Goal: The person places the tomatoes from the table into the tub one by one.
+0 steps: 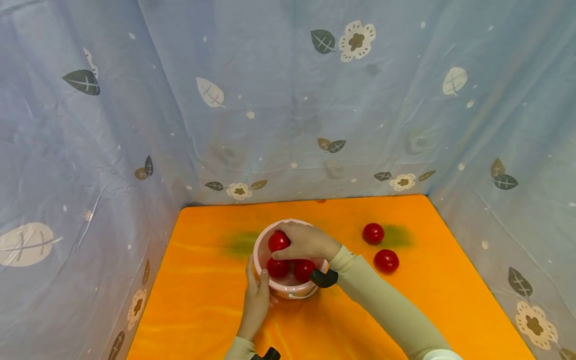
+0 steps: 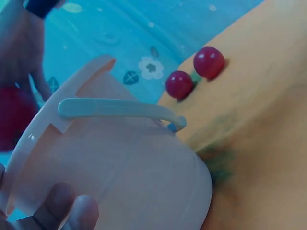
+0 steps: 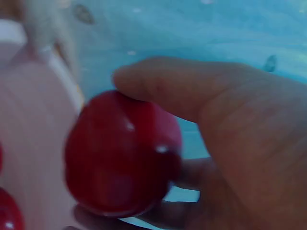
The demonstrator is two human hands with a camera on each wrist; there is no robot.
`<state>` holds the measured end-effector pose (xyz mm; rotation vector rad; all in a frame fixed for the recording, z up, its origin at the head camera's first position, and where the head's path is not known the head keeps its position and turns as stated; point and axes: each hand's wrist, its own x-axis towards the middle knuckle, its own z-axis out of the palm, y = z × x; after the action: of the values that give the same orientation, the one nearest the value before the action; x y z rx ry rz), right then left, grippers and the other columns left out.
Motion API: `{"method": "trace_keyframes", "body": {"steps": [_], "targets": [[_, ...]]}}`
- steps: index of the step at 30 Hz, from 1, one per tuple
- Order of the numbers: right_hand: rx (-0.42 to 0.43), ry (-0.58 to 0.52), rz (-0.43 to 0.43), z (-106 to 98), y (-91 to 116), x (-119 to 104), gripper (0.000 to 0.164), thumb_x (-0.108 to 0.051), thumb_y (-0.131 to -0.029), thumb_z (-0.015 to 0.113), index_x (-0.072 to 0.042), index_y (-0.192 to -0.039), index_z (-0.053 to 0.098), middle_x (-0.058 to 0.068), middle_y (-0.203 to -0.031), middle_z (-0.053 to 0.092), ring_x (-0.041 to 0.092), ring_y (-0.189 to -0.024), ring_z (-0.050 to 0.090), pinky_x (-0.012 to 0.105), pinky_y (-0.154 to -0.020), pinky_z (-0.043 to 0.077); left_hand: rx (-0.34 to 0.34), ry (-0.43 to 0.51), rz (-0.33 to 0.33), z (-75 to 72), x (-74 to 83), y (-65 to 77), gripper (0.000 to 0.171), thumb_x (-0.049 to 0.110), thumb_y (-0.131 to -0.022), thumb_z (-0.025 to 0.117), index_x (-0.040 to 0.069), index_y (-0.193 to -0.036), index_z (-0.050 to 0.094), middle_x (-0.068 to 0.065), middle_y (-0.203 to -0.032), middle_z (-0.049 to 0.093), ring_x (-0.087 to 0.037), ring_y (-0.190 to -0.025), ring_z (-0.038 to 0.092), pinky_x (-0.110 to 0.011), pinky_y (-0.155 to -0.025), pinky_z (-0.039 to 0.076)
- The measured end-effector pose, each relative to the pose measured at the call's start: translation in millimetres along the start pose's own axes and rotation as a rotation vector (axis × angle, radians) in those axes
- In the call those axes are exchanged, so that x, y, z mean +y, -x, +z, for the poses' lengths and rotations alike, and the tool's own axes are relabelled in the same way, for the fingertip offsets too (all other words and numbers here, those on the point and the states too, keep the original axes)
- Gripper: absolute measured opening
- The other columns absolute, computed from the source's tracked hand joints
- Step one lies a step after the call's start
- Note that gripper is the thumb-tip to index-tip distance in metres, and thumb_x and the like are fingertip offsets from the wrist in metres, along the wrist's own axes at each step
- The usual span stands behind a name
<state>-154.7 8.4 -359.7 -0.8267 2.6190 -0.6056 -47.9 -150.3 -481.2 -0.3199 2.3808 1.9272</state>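
Tomato (image 1: pixel 279 241), round with no clear long axis, is held between the right hand's (image 1: pixel 310 241) thumb and fingers, on that hand's left, over the far-left part of the pink bucket's (image 2: pixel 129 158) mouth. On the near left, the left hand (image 1: pixel 255 302) grips the bucket's side. A second tomato (image 1: pixel 278 268) and third tomato (image 1: pixel 304 270) lie inside, nearer; a fourth tomato (image 1: pixel 373 233) and fifth tomato (image 1: pixel 386 261) rest right, on the orange tabletop (image 1: pixel 198 300).

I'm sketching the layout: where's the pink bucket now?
In the head view, the pink bucket is at lower centre on the orange tabletop, with the left hand gripping its side and two round red objects to its right.
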Motion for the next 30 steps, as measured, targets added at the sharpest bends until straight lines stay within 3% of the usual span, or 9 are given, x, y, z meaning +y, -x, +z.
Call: {"method": "trace_keyframes", "body": {"steps": [4, 11, 16, 20, 24, 30], "targets": [[-0.171, 0.069, 0.006, 13.8, -12.6, 6.4, 0.05, -0.049, -0.078, 0.073, -0.02, -0.117, 0.06, -0.008, -0.099, 0.065, 0.007, -0.083, 0.06, 0.026, -0.082, 0.052, 0.006, 0.006, 0.021, 0.4, -2.3, -1.6, 0.062, 0.048, -0.101, 0.037, 0.039, -0.152, 0.002, -0.024, -0.07, 0.057, -0.025, -0.047, 0.056, -0.034, -0.05, 0.051], [-0.404, 0.31, 0.052, 31.1, -28.9, 2.6, 0.037, -0.047, -0.076, 0.073, -0.02, -0.1, 0.061, -0.011, -0.079, 0.06, 0.009, -0.074, 0.056, 0.023, -0.072, 0.049, 0.014, -0.003, 0.028, 0.0, -3.4, -2.6, 0.061, 0.038, -0.104, 0.038, 0.034, -0.153, 0.003, -0.021, -0.066, 0.057, -0.024, -0.045, 0.055, -0.034, -0.048, 0.051], [-0.532, 0.333, 0.066, 42.2, -36.6, 0.9, 0.027, -0.044, -0.075, 0.076, -0.023, -0.085, 0.06, -0.011, -0.074, 0.058, 0.009, -0.071, 0.053, 0.022, -0.068, 0.047, -0.009, 0.024, 0.017, -1.1, 13.1, 3.4, 0.061, 0.027, -0.105, 0.039, 0.024, -0.154, 0.004, -0.026, -0.07, 0.058, -0.017, -0.043, 0.053, -0.04, -0.05, 0.053], [-0.603, 0.308, 0.05, 51.4, -41.3, 5.5, 0.028, -0.043, -0.075, 0.076, -0.025, -0.091, 0.063, -0.012, -0.081, 0.057, 0.009, -0.075, 0.053, 0.021, -0.068, 0.048, -0.024, 0.01, 0.014, -3.5, 31.9, 11.8, 0.06, 0.024, -0.105, 0.038, 0.017, -0.154, 0.005, -0.029, -0.073, 0.058, -0.011, -0.043, 0.051, -0.04, -0.052, 0.054], [-0.658, 0.288, 0.053, 57.3, -45.1, 10.4, 0.033, -0.041, -0.076, 0.076, -0.025, -0.101, 0.062, -0.01, -0.085, 0.057, 0.011, -0.076, 0.055, 0.023, -0.068, 0.051, -0.025, -0.01, 0.007, -5.7, 38.2, 15.0, 0.06, 0.026, -0.105, 0.037, 0.017, -0.155, 0.005, -0.03, -0.073, 0.057, -0.01, -0.043, 0.051, -0.039, -0.054, 0.055], [-0.712, 0.338, 0.103, 59.5, -52.8, 11.5, 0.034, -0.043, -0.074, 0.077, -0.027, -0.101, 0.063, -0.008, -0.088, 0.057, 0.011, -0.082, 0.054, 0.025, -0.076, 0.051, -0.024, 0.024, 0.017, -5.0, 18.4, 5.3, 0.062, 0.03, -0.105, 0.038, 0.024, -0.155, 0.002, -0.026, -0.067, 0.056, -0.016, -0.044, 0.052, -0.039, -0.052, 0.053]]}}
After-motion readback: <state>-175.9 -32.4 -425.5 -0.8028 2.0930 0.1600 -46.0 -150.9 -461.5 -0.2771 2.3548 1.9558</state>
